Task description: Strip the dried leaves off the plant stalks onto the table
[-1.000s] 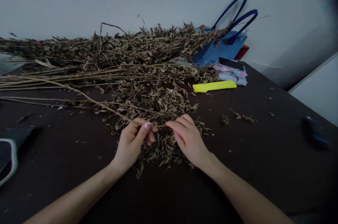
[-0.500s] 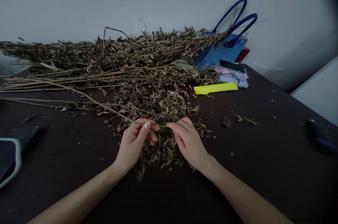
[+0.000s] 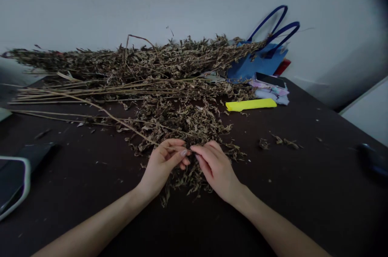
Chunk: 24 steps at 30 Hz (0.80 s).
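Note:
A long dried plant stem (image 3: 121,123) runs from the far left to my hands, just above the table. My left hand (image 3: 165,164) is closed on it near its right end, thumb over fingers. Close beside it, my right hand (image 3: 216,169) pinches at the tip of the stem with thumb and forefinger; what exactly lies between those fingertips is too small to tell. Beneath and behind both hands spreads a loose pile of dry, curled leaves (image 3: 194,121).
Bundles of dried stalks (image 3: 169,57) lie along the wall. A blue bag (image 3: 247,65) stands at the back right, near a phone (image 3: 269,80) on a cloth and a yellow strip (image 3: 251,105). A white-rimmed object (image 3: 28,176) is at left, a dark object (image 3: 374,162) at right.
My left hand has slid right along the stem, its fingertips now almost meeting those of my right hand. The whole view has shifted slightly.

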{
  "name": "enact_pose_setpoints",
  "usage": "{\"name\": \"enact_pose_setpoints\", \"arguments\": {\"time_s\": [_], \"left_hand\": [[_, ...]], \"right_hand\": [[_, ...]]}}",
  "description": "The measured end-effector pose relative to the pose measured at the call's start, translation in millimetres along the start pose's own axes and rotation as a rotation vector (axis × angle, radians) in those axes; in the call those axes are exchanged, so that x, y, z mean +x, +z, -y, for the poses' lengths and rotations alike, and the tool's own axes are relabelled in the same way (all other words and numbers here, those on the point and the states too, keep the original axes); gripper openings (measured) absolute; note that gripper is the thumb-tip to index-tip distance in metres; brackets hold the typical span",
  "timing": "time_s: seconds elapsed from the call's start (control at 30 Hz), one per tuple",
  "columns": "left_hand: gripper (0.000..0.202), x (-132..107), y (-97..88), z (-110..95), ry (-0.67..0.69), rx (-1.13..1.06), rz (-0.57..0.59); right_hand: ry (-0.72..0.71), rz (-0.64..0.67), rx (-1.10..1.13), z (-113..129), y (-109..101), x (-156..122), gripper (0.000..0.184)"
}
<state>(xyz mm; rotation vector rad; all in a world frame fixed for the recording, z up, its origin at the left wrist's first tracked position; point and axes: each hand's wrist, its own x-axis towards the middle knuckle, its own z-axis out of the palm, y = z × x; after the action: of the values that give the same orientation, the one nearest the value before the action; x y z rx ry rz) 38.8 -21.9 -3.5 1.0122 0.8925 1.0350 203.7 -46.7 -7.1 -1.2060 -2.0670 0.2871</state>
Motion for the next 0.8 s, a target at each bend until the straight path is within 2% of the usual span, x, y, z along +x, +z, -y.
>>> {"name": "enact_pose_setpoints", "arguments": {"time_s": [0.17, 0.43, 0.8], "left_hand": [[0.013, -0.3, -1.6, 1.5, 0.006, 0.050, 0.048], [0.009, -2.5, 0.7, -1.0, 0.039, 0.152, 0.000], [0.008, -4.7, 2.2, -0.5, 0.042, 0.187, 0.022]], "right_hand": [[-0.025, -0.003, 0.007, 2.6, -1.6, 0.0, 0.027], [-0.008, 0.022, -0.038, 1.6, 0.2, -0.5, 0.029], [-0.065, 0.021, -0.020, -0.5, -6.4, 0.2, 0.029]]}}
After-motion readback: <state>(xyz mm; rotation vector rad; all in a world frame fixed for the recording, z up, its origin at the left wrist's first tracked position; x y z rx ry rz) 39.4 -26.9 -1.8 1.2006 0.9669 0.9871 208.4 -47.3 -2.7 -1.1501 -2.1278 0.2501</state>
